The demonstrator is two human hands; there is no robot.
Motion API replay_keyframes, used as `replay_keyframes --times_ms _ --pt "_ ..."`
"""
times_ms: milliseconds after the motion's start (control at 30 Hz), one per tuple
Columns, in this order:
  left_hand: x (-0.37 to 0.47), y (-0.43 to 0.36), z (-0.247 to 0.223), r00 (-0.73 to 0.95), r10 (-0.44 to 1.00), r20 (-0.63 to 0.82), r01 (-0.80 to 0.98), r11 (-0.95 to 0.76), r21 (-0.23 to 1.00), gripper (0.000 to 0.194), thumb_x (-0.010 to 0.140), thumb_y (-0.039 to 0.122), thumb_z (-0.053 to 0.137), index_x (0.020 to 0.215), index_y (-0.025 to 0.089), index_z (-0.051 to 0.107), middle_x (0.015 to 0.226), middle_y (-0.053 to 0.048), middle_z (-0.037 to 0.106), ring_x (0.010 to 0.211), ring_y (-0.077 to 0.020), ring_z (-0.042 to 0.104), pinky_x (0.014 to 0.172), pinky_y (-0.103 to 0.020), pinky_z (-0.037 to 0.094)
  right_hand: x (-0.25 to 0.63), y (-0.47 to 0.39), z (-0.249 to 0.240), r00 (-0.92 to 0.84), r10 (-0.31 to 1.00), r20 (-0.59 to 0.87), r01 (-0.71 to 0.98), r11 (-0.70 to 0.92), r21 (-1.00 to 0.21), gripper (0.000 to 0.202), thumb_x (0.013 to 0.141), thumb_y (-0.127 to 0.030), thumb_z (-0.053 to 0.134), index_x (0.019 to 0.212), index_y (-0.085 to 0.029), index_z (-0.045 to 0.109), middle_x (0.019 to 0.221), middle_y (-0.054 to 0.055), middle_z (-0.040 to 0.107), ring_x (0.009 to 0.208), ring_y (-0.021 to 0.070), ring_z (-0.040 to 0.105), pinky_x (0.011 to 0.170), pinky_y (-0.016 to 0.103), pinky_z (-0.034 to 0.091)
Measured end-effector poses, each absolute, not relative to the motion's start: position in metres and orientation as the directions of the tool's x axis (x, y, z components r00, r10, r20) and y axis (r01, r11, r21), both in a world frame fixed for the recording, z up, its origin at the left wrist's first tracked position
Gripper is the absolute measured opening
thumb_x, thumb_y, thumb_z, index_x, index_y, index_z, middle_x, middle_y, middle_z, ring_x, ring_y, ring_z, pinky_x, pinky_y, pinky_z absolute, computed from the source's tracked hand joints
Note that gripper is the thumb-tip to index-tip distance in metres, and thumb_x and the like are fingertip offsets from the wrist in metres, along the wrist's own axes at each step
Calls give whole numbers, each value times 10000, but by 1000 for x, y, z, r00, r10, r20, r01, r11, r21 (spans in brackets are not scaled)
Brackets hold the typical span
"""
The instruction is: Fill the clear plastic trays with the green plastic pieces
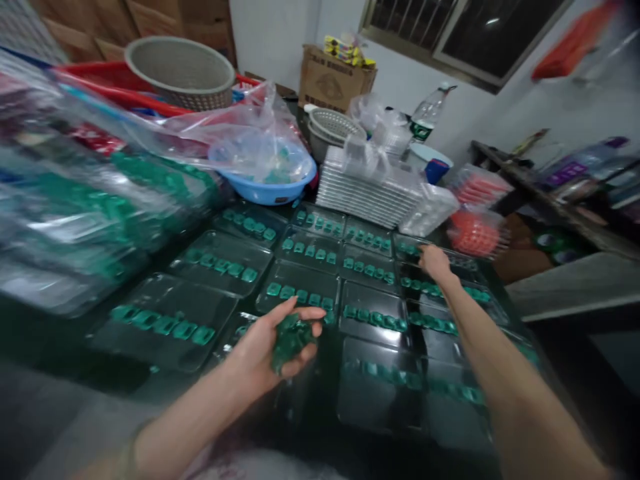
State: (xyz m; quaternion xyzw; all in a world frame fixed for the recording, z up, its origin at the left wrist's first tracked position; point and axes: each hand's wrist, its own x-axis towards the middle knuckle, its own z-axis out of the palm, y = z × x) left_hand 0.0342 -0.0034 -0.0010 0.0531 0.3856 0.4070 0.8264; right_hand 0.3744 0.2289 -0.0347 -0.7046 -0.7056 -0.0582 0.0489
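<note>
Cupped palm up, my left hand (257,350) holds a handful of small glossy green pieces (293,339), its fingers curled round them above the trays. My right hand (435,262) reaches to a clear plastic tray (453,257) at the far right. Its fingers are pressed together at the row of green pieces (409,249) there; whatever is between the fingertips is too small to make out. Many more shallow clear trays (295,273) cover the dark table, most with one row of green square pieces (165,325) across them.
A blue basin (265,190) with green pieces and plastic film stands behind the trays. Beside it is a stack of clear trays (370,187). Blurred bagged green goods (125,207) fill the left. Farther back are a grey basket (180,70), a carton (333,80) and a bottle (431,110).
</note>
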Motion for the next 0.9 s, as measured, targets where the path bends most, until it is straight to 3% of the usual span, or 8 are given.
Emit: replay_keyframes --times_ms 100,200,267,367,500,600,733,900 --pt "31 -7 -7 375 744 -553 -651 636 415 432 768 465 525 1050 143 581 778 -68 573 524 -127 528 323 -167 275 354 205 -22 -1 966 260 1000 7 -25 404 822 -171 427 1199 -35 477 984 223 572 893 313 570 719 420 436" --pt "30 -11 -9 359 763 -538 -638 621 455 459 770 478 518 1089 152 560 816 -79 588 530 -125 530 337 -170 292 312 153 -6 -140 931 336 972 194 -132 331 858 -246 402 1156 -161 517 1025 117 582 925 229 561 782 338 435" --pt "32 -13 -8 368 764 -530 -621 626 472 467 772 498 504 1082 151 556 821 -81 595 524 -123 529 334 -167 274 276 108 6 -360 851 383 791 496 -359 239 857 -281 435 1032 -205 580 973 70 598 874 187 568 753 293 447" --pt "38 -15 -3 385 766 -515 -597 632 494 450 779 521 481 1024 151 560 773 -70 600 505 -126 528 324 -165 236 230 50 22 -570 752 331 549 648 -527 185 843 -251 484 988 -243 598 931 39 590 812 149 562 704 258 443" --pt "46 -21 3 373 763 -527 -556 639 531 438 768 556 473 879 141 557 634 -51 577 476 -137 532 310 -165 234 204 19 34 -725 669 164 507 679 -530 237 817 -176 516 1010 -283 601 877 19 577 811 146 536 682 254 416" --pt "48 -28 3 367 751 -549 -524 654 545 459 750 581 481 819 132 549 607 -57 577 455 -137 531 292 -161 227 202 19 35 -755 646 114 511 688 -515 163 789 -150 545 879 -260 625 789 2 567 762 138 524 653 244 396" --pt "48 -32 3 376 756 -535 -518 651 555 448 751 568 490 833 132 555 599 -54 580 447 -138 535 283 -157 232 201 17 30 -717 690 100 541 640 -545 100 760 -135 559 709 -218 584 707 -12 553 682 119 511 616 231 376" --pt "45 -34 3 355 770 -531 -507 636 582 392 776 505 496 812 121 566 663 -70 603 448 -124 528 287 -159 245 204 12 24 -601 793 97 543 495 -678 76 744 -135 551 726 -207 565 638 -35 560 583 95 493 544 206 360"
